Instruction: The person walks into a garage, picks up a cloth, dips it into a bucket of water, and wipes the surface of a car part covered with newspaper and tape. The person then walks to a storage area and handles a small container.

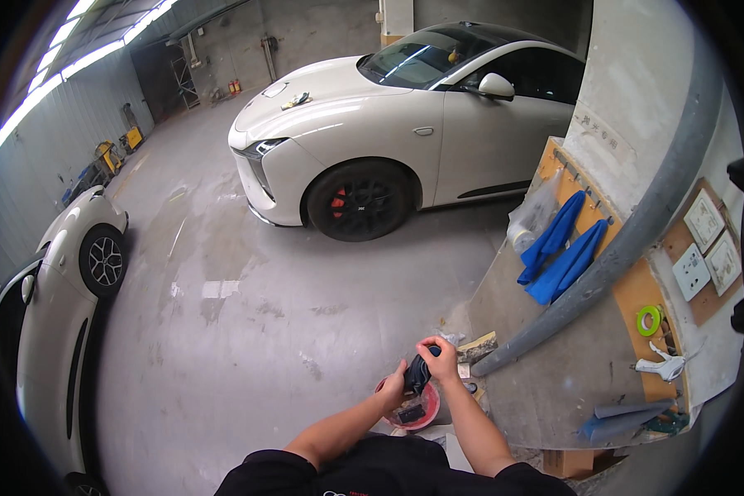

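Observation:
A black bundled item point(417, 377), perhaps a coiled cord or folded pouch, is held between my hands in front of me. My left hand point(395, 385) is closed on its left side. With bent fingers, my right hand point(440, 359) grips its upper right end. Below them stands a red bucket point(435, 405) with a dark block-like object point(411, 414) in it. My hands hide part of the black item, so its exact kind is unclear.
A white car point(339, 116) is parked ahead, another white car point(54, 331) at the left. To the right, blue cloths point(566, 264) hang from hooks beside a grey pipe point(612, 273). Green tape point(649, 320) and a white spray gun point(661, 364) hang lower on the wall.

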